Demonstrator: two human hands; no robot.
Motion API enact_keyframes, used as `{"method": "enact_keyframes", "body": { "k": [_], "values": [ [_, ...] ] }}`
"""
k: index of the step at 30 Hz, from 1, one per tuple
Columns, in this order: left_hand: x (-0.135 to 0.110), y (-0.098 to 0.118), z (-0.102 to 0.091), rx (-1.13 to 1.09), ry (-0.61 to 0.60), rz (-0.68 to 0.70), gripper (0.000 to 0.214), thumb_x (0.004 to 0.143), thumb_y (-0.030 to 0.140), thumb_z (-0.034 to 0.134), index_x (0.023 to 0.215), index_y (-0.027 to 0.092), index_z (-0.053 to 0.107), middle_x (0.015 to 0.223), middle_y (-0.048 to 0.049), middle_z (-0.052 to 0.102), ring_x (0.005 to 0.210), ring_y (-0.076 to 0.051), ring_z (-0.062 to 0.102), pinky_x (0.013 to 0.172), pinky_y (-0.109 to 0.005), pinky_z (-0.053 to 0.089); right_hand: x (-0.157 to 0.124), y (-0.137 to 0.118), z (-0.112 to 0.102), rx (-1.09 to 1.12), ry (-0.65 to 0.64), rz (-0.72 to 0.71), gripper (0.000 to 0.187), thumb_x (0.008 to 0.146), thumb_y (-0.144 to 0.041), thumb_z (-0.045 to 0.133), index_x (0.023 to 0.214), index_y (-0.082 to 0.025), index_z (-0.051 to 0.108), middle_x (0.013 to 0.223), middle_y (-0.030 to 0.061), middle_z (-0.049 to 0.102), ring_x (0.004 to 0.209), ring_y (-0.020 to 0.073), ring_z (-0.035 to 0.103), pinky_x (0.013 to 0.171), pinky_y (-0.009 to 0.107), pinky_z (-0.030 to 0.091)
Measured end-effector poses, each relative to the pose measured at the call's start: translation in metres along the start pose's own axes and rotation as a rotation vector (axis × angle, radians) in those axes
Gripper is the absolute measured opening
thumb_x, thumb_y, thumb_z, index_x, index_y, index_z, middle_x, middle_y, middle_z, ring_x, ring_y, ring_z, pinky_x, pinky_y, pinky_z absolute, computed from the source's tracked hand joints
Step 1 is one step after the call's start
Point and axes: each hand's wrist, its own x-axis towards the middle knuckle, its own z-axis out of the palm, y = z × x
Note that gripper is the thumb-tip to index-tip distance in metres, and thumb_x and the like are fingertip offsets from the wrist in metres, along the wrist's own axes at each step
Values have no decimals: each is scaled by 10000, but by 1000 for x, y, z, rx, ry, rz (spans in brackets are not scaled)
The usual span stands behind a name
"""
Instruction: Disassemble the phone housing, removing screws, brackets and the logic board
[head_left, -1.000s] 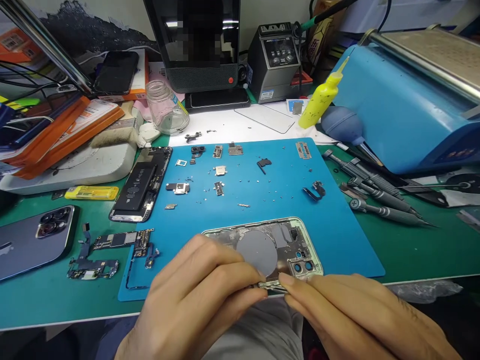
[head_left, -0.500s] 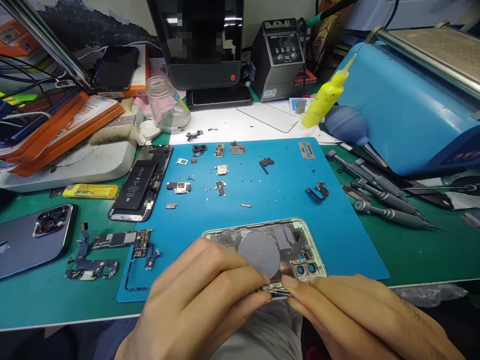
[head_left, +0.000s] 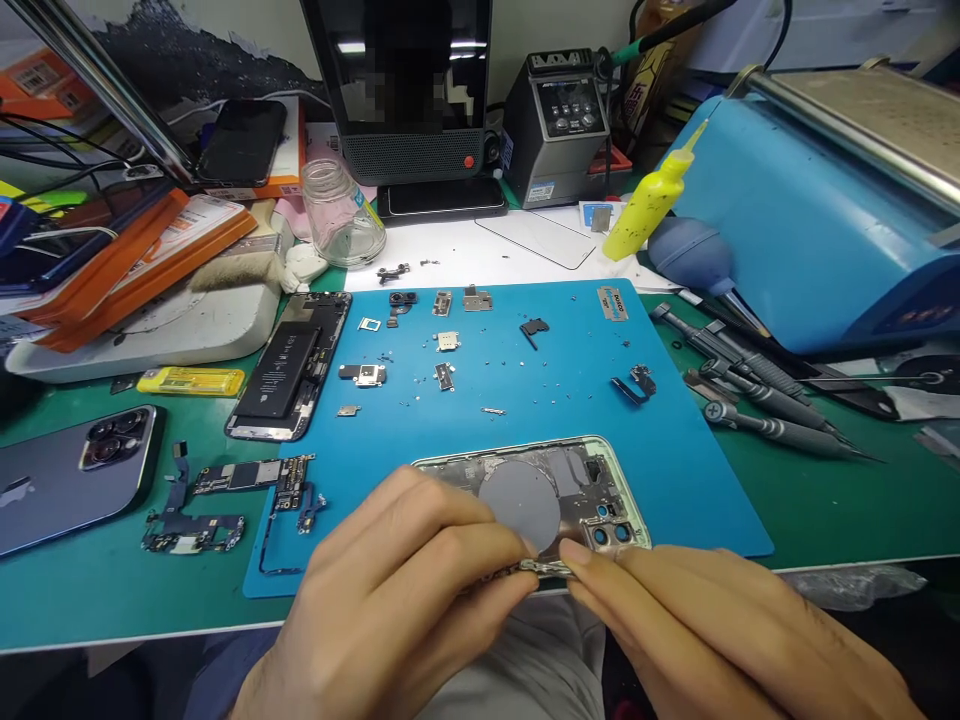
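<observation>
A green-edged phone back housing (head_left: 576,505) lies on the blue mat near its front edge, open side up. Inside it are a round grey pad (head_left: 519,505) and the camera holes. At the housing's near edge, my left hand (head_left: 412,580) pinches one end of a thin metallic strip (head_left: 550,568). From the other side, my right hand (head_left: 705,610) has its thumb and fingers closed on the strip's other end. The fingers hide much of the strip, so I cannot tell exactly what part it is. They also cover the housing's near left corner.
Small phone parts and screws lie across the blue mat (head_left: 420,430). A phone screen assembly with battery (head_left: 281,370), a logic board (head_left: 244,476) and a dark blue phone (head_left: 82,475) are left. Screwdrivers (head_left: 780,430) and a yellow bottle (head_left: 649,210) are right.
Both hands keep their pinch near the housing's edge, and the metallic strip has tilted and risen slightly, showing more. The whole view has shifted a little; the parts on the mat stay put.
</observation>
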Motion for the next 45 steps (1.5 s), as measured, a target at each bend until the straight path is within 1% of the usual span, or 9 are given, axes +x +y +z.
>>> {"method": "enact_keyframes", "body": {
  "k": [3, 6, 9, 16, 22, 31, 37, 42, 45],
  "values": [
    [1, 0, 0, 18, 7, 13, 120, 1176, 169, 705, 1090, 177, 788, 952, 9, 806, 870, -74, 734, 848, -170, 590, 13, 0, -3, 8, 27, -26, 445, 1266, -422, 450, 1407, -238, 831, 1118, 45, 907, 1042, 203, 881, 879, 319, 716],
    [3, 1, 1, 22, -7, 8, 135, 1182, 166, 682, 1089, 197, 774, 951, 13, 800, 869, -81, 741, 829, -175, 598, 29, 1, -9, -13, 48, -57, 232, 1196, -202, 631, 1239, -209, 859, 1021, 3, 898, 920, 113, 859, 857, 216, 680],
    [6, 3, 0, 9, -34, -11, 124, 1162, 130, 691, 1105, 213, 764, 970, 20, 792, 887, -83, 742, 845, -168, 597, 39, 4, -15, -13, 37, -103, 178, 1109, -57, 724, 1139, -164, 863, 992, 5, 892, 886, 80, 846, 845, 173, 668],
    [0, 4, -3, 4, -110, -33, 215, 1120, 68, 722, 1233, 250, 735, 1092, 16, 791, 1003, -99, 746, 919, -183, 602, 38, 8, -20, 16, 76, -90, 204, 1086, -24, 749, 1214, -152, 844, 1030, 5, 879, 929, 81, 826, 859, 173, 658],
    [-1, 5, 0, -58, -125, -43, 193, 1130, 103, 744, 1254, 251, 736, 1110, 16, 797, 1022, -90, 746, 939, -170, 600, 27, 8, -17, 6, 253, 98, 249, 1080, -22, 687, 1226, -151, 841, 1109, 44, 785, 996, 118, 746, 939, 230, 631],
    [17, 16, 10, -117, -53, -34, 63, 1174, 208, 721, 1194, 237, 773, 1044, 7, 832, 945, -98, 810, 831, -192, 636, 27, -3, -17, 190, 171, 169, 308, 1033, -82, 828, 1318, -192, 791, 1048, 16, 805, 875, 104, 779, 764, 176, 677],
    [22, 15, 22, -181, -45, -38, 79, 1159, 186, 738, 1208, 219, 790, 1070, -2, 838, 975, -99, 813, 861, -183, 643, 22, -1, -18, -63, 258, 46, 308, 983, -11, 874, 1230, -193, 843, 1022, -3, 857, 872, 77, 832, 828, 154, 664],
    [23, 14, 24, -206, -63, -42, 96, 1154, 165, 737, 1212, 223, 786, 1080, 0, 833, 987, -99, 803, 876, -185, 637, 13, -7, -19, -124, 256, 72, 360, 991, -71, 902, 1305, -242, 866, 1097, -19, 885, 918, 84, 852, 948, 162, 652],
    [24, 15, 22, -209, -74, -43, 88, 1152, 166, 740, 1193, 223, 793, 1067, 4, 834, 968, -96, 800, 869, -179, 632, 13, -9, -20, -131, 261, 98, 362, 1003, -74, 885, 1302, -277, 874, 1094, -39, 890, 902, 86, 855, 925, 164, 658]
  ]
}}
